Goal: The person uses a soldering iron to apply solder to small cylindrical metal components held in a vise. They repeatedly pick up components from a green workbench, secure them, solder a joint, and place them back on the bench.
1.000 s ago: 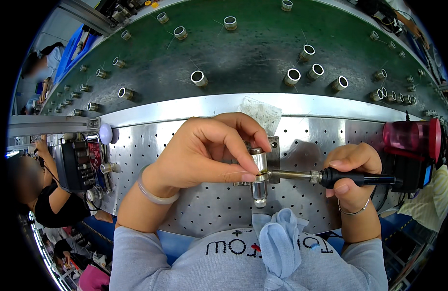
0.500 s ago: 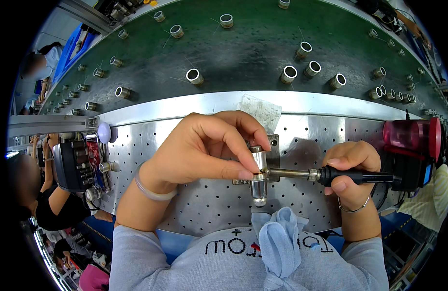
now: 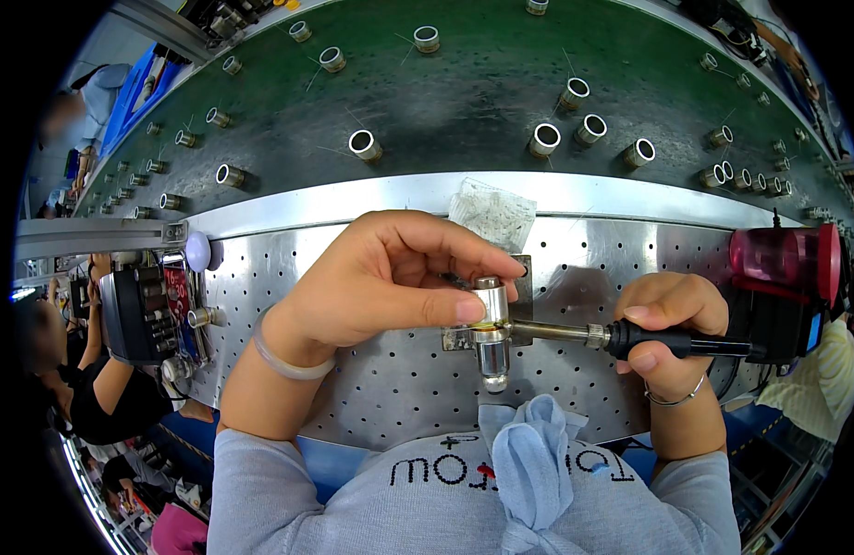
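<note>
- while the left hand point(image 3: 371, 287) curls around a metal cylinder point(image 3: 494, 355), four o'clock from centre, i cannot tell whether it pinches
- right hand point(image 3: 688, 301) pinches a black-handled soldering iron point(image 3: 623, 339), tip at the cylinder's three o'clock

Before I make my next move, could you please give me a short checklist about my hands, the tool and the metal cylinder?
1. Right hand holds the black-handled tool by its handle, fingers off the metal shaft: ok.
2. Shaft's tip is at the side of the metal cylinder, near its middle: ok, it appears to meet it.
3. Left hand is apart from the shaft: ok, its thumb lies at the cylinder's opposite side.
4. Left hand grips the cylinder firmly: cannot tell, some fingers are partly hidden.
5. Shaft is hot: cannot tell, the picture does not show temperature.
</note>
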A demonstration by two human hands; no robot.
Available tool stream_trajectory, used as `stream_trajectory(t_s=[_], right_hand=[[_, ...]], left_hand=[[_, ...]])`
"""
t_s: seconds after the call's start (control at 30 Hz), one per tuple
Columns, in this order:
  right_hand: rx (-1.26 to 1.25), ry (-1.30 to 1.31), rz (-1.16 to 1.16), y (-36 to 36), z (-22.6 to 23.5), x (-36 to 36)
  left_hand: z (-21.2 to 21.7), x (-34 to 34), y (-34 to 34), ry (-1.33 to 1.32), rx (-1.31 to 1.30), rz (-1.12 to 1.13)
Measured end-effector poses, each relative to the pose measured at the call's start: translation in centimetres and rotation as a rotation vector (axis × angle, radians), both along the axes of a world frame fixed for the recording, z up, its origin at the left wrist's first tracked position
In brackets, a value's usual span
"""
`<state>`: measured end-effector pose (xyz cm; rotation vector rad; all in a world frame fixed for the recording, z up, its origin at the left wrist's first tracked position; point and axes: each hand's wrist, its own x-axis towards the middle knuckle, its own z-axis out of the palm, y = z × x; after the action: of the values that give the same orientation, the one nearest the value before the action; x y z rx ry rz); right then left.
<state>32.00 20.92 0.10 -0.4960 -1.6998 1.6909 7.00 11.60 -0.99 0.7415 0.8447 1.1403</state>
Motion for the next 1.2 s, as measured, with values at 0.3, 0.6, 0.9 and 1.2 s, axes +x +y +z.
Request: stream_trajectory(t_s=[0.3, 0.6, 0.9, 1.2], right_hand=[[-0.033, 0.066, -0.038, 0.3, -0.2, 0.2], [-0.134, 0.106, -0.047, 0.4, 0.0, -0.1], [-0.139, 0.068, -0.037, 0.0, -0.1, 0.0], [-0.108, -0.002, -0.079, 0.1, 0.3, 0.3]], left_hand=[[0.5, -0.1, 0.4, -0.014, -0.055, -0.045], [-0.5, -1.4, 0.4, -0.056, 0.014, -0.065], [-0.9, -0.2, 0.2, 0.017, -0.066, -0.059], [-0.5, 0.1, 0.0, 0.012, -0.119, -0.027]])
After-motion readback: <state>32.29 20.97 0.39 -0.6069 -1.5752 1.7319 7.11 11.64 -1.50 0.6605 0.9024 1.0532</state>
